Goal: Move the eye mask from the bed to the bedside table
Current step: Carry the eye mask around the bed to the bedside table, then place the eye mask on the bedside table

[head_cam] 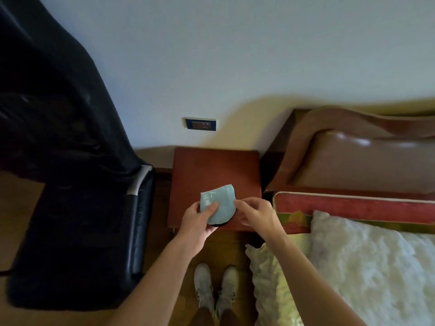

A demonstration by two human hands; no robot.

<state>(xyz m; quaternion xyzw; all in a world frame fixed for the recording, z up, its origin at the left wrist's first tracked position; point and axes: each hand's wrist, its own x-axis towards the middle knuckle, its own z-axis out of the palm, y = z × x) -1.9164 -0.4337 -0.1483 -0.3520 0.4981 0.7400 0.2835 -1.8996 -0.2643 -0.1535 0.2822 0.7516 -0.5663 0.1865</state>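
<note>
A light blue eye mask (pixel 221 200) with pale markings and a black underside is folded and held over the front edge of the reddish-brown bedside table (pixel 211 168). My left hand (pixel 200 220) grips its lower left part, thumb on top. My right hand (pixel 256 214) pinches its right edge with the fingertips. I cannot tell whether the mask touches the tabletop. The bed (pixel 353 205) with a red mattress edge lies to the right.
A black leather armchair (pixel 70 184) stands left of the table. A white fluffy blanket (pixel 364 267) covers the bed below the brown padded headboard (pixel 364 156). A wall socket (pixel 200 124) sits above the table. My shoes (pixel 215 290) stand on the wooden floor.
</note>
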